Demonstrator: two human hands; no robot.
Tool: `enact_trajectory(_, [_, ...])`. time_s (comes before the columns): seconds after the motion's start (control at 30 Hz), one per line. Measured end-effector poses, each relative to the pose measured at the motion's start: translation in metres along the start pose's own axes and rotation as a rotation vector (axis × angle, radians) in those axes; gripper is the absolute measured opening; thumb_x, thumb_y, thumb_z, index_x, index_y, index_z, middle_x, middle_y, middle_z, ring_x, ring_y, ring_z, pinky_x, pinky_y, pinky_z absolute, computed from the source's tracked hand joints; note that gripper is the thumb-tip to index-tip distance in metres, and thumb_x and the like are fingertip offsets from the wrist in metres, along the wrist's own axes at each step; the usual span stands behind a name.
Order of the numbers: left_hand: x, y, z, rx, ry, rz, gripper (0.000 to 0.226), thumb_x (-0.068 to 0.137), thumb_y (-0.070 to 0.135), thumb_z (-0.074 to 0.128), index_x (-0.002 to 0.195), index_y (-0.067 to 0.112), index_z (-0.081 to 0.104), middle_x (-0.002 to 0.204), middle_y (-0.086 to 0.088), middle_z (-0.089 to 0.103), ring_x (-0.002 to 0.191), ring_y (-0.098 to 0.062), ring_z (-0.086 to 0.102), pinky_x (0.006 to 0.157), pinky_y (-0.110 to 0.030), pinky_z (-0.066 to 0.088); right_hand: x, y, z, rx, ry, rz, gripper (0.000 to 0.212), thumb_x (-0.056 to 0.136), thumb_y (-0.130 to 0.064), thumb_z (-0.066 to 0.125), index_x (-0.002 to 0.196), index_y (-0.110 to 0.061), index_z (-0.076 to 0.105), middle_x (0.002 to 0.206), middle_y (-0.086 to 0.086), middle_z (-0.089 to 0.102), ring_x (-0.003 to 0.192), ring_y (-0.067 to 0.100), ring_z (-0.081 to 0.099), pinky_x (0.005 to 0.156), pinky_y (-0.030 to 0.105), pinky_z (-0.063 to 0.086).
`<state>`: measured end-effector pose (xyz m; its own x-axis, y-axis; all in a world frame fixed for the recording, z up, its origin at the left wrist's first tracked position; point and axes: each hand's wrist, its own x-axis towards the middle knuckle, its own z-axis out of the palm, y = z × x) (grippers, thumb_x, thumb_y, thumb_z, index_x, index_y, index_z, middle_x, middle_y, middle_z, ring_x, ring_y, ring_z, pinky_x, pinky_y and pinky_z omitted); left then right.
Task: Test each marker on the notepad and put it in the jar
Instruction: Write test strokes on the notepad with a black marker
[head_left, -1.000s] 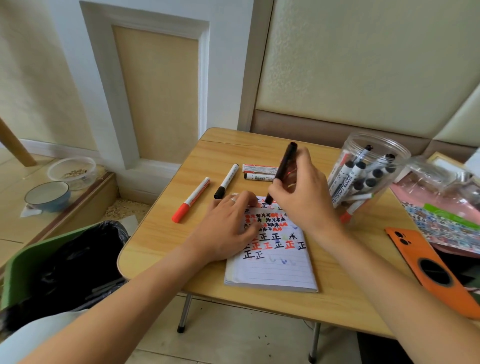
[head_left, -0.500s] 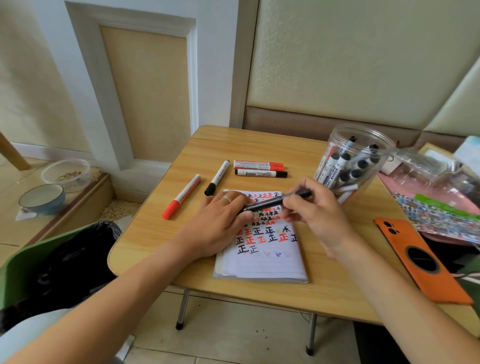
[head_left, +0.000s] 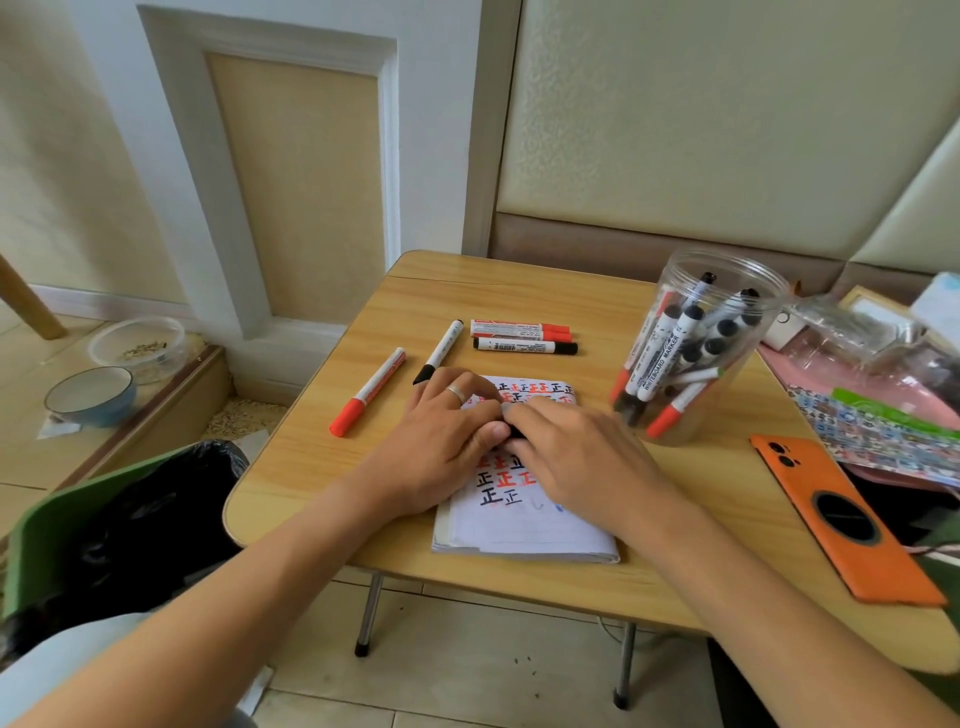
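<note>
Item: black marker, almost wholly hidden, only a dark sliver showing where the two hands meet over the notepad. Left hand: resting on the pad's left part, thumb tip touching the marker; whether it pinches cannot be told. Right hand: knuckles up, fingers curled over the marker; grip itself out of sight. Notepad: flat at the near middle of the table, page covered in red and black test marks. Jar: clear, upright, right of the pad, many markers inside. Untested stock: four markers beyond the pad. Step judged: capping the tested marker. Next move calls for lifting it right, over the jar's rim, and letting go.
</note>
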<state>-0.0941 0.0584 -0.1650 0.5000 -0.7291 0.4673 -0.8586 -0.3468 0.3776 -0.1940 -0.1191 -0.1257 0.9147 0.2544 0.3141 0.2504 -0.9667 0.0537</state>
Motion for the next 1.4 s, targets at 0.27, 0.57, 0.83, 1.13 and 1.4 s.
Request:
enact_trajectory(0.27, [0.000,-0.001,0.001,0.028,0.026,0.028,0.046,0.107,0.047,0.026,0.106,0.020,0.063,0.116,0.008,0.055,0.119,-0.016,0.043,0.100,-0.047,0.034,0.000,-0.006,-0.002,-0.031,0.070,-0.015,0.029,0.100,-0.046,0.041,0.104,-0.024,0.059,0.087,-0.006,0.067,0.073,0.027,0.068,0.049,0.030,0.037])
enact_trajectory(0.57, [0.000,0.001,0.000,0.063,-0.002,0.012,0.041,0.107,0.045,0.027,0.104,0.021,0.060,0.112,0.007,0.055,0.113,-0.018,0.046,0.098,-0.047,0.037,0.000,-0.001,-0.010,-0.047,-0.051,0.093,0.045,0.098,-0.065,0.024,0.123,-0.036,0.049,0.098,-0.005,0.074,0.091,0.029,0.070,0.060,0.035,0.038])
enact_trajectory(0.83, [0.001,0.002,-0.002,0.083,-0.078,-0.146,0.028,0.094,0.047,0.037,0.110,0.028,0.050,0.116,0.009,0.050,0.109,-0.012,0.046,0.100,-0.041,0.039,-0.006,0.013,-0.015,0.266,0.099,0.344,0.018,0.095,-0.016,0.048,0.106,-0.024,0.036,0.076,-0.003,0.060,0.061,0.026,0.056,0.057,0.038,0.042])
enact_trajectory(1.13, [0.001,0.004,-0.004,0.034,-0.174,-0.135,0.041,0.092,0.038,0.041,0.133,0.035,0.044,0.149,0.012,0.042,0.142,-0.007,0.032,0.117,-0.037,0.018,-0.011,0.015,-0.019,1.493,0.159,0.651,0.024,0.101,0.002,0.053,0.110,-0.010,0.072,0.103,0.015,0.073,0.086,0.022,0.069,0.076,0.030,0.058])
enact_trajectory(1.4, [0.001,0.002,-0.001,0.059,-0.193,-0.141,0.050,0.099,0.058,0.028,0.143,0.043,0.044,0.157,0.019,0.035,0.150,-0.001,0.015,0.120,-0.035,0.010,-0.015,0.005,-0.013,1.644,0.124,0.640,0.021,0.095,-0.006,0.065,0.116,-0.009,0.066,0.089,0.012,0.069,0.069,0.019,0.063,0.051,0.022,0.048])
